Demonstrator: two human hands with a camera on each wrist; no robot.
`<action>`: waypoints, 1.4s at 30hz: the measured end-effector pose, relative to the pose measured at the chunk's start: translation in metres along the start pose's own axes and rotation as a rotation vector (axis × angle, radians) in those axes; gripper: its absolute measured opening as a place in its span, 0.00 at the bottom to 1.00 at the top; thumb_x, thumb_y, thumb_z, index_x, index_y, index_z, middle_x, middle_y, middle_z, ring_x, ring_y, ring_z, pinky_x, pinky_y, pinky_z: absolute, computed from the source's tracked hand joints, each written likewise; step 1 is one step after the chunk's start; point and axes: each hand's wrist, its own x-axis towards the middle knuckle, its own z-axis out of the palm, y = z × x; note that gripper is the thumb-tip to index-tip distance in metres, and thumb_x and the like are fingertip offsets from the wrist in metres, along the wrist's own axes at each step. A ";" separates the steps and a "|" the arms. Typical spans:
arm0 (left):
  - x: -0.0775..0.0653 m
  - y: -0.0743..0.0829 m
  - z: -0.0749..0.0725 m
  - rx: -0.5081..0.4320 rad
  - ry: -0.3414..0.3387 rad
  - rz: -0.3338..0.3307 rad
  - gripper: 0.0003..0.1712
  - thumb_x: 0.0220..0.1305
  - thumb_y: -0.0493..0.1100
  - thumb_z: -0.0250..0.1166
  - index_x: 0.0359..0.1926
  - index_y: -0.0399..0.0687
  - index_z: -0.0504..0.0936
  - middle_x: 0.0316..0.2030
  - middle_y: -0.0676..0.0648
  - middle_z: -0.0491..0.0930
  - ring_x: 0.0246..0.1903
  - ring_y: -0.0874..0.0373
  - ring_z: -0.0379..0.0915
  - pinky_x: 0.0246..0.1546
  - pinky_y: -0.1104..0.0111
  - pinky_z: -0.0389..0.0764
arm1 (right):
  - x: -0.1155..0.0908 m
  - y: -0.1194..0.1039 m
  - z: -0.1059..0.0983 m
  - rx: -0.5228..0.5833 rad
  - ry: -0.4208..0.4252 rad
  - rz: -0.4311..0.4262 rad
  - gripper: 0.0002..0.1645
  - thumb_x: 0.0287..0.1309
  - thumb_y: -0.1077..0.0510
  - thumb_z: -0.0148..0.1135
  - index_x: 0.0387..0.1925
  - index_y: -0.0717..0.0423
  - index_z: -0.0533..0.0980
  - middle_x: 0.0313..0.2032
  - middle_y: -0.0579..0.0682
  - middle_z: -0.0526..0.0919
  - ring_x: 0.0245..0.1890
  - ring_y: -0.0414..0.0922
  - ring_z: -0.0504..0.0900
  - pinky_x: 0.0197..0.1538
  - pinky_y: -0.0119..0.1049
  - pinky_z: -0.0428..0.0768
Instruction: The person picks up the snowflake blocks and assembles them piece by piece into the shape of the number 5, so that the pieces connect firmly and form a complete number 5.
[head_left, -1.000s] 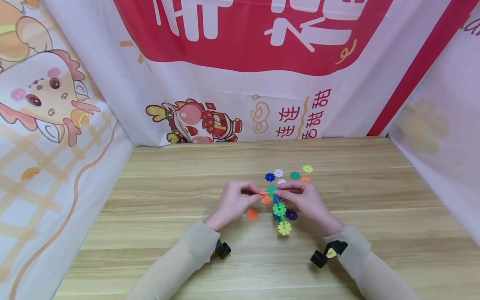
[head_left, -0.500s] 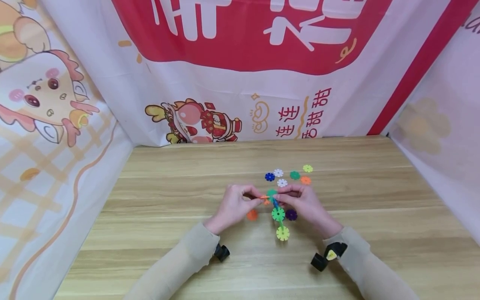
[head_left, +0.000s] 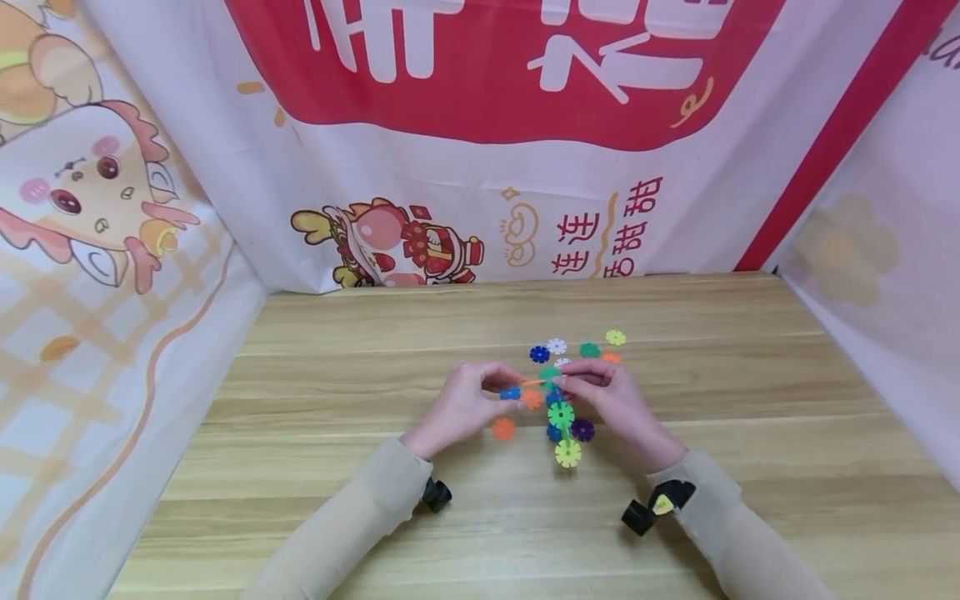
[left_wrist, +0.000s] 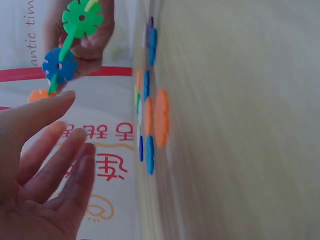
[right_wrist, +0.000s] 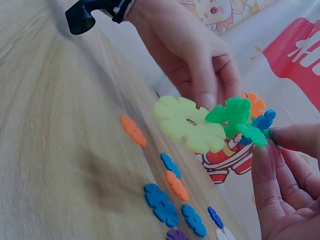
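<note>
A chain of interlocking snowflake discs (head_left: 560,414) is held off the table, with yellow, green and blue pieces joined at their slots. My right hand (head_left: 618,408) pinches it near its far end, between thumb and fingertips. An orange disc (right_wrist: 255,104) sits at that end, seen edge-on in the head view. Just left of it is my left hand (head_left: 467,406), thumb and fingers parted. The left wrist view shows the left fingers (left_wrist: 75,150) spread with nothing gripped, the orange disc (left_wrist: 39,95) close behind one fingertip. The yellow disc (right_wrist: 192,125) forms the chain's near end.
Loose discs lie on the wooden table (head_left: 360,350): orange (head_left: 504,429), purple (head_left: 582,430) and blue (head_left: 510,393) near the hands. Dark blue (head_left: 539,354), white (head_left: 557,345), green (head_left: 589,350) and yellow (head_left: 616,337) discs lie farther back. A printed cloth (head_left: 480,200) hangs behind.
My left fingers have parted from the orange disc they pinched, and it stays at the chain's end. The chain dipped toward me, then rose again in my right hand.
</note>
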 end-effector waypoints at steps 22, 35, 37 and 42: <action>0.035 -0.021 -0.002 0.345 -0.163 -0.216 0.17 0.56 0.39 0.79 0.47 0.43 0.88 0.40 0.50 0.84 0.40 0.58 0.77 0.46 0.63 0.79 | -0.006 -0.002 -0.011 -0.055 0.016 0.039 0.19 0.65 0.55 0.71 0.52 0.63 0.81 0.45 0.56 0.87 0.43 0.50 0.86 0.50 0.45 0.84; 0.038 -0.025 -0.006 0.256 -0.171 -0.256 0.15 0.53 0.37 0.80 0.42 0.43 0.86 0.36 0.50 0.82 0.37 0.59 0.76 0.43 0.66 0.79 | -0.006 -0.002 -0.011 -0.049 0.014 0.026 0.20 0.64 0.56 0.71 0.52 0.65 0.80 0.45 0.56 0.86 0.42 0.48 0.86 0.50 0.46 0.84; 0.038 -0.025 -0.006 0.238 -0.171 -0.259 0.15 0.53 0.36 0.80 0.42 0.43 0.86 0.35 0.50 0.82 0.37 0.58 0.76 0.43 0.66 0.79 | -0.007 -0.002 -0.011 -0.049 0.015 0.022 0.20 0.64 0.56 0.71 0.52 0.64 0.81 0.45 0.56 0.86 0.41 0.49 0.86 0.51 0.48 0.84; 0.035 -0.024 -0.008 0.193 -0.172 -0.249 0.12 0.56 0.35 0.78 0.39 0.45 0.83 0.33 0.51 0.81 0.35 0.58 0.77 0.41 0.65 0.79 | -0.007 -0.003 -0.012 -0.051 0.017 0.005 0.19 0.64 0.57 0.72 0.51 0.64 0.81 0.45 0.56 0.86 0.41 0.49 0.86 0.51 0.50 0.83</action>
